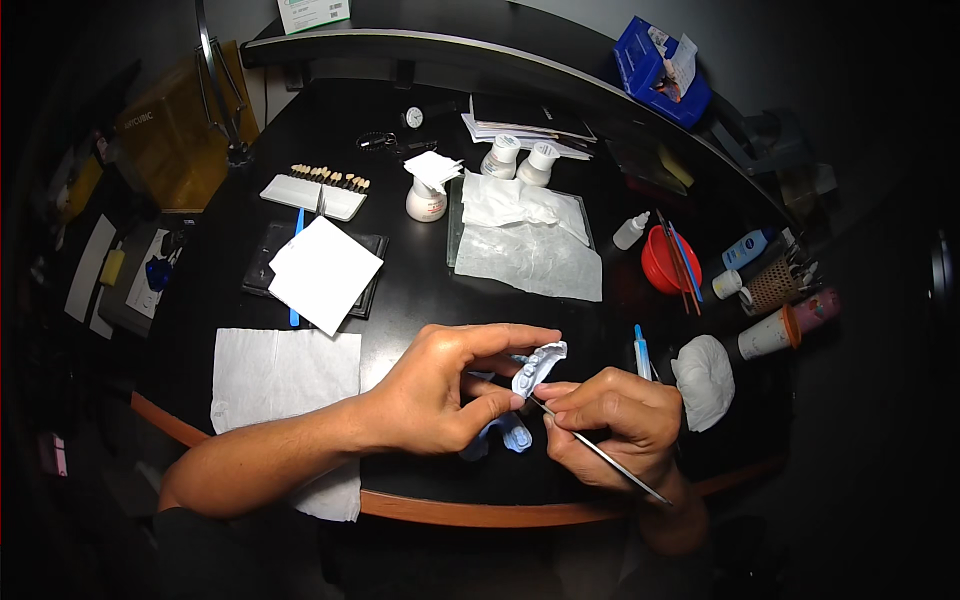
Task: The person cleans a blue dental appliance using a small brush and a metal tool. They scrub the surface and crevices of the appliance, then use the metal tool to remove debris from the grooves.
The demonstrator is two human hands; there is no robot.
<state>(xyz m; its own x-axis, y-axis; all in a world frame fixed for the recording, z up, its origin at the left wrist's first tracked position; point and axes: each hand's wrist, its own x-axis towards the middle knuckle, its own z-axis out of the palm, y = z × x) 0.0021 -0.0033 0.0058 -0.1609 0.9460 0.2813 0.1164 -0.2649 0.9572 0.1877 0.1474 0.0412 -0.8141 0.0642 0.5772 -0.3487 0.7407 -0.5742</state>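
Pale dental cast (541, 366), to the near left of the red bowl (656, 262), pinched between thumb and fingers of the left hand (440, 385); right hand (625, 415) clamped on a slim metal instrument (613, 460), tip beside the cast.

partly hidden blue piece (516, 437), cropped box (314, 12)

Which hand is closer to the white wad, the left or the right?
The right hand. It's just left of the white wad, holding a thin tool. The left hand is farther left, holding a tooth model.
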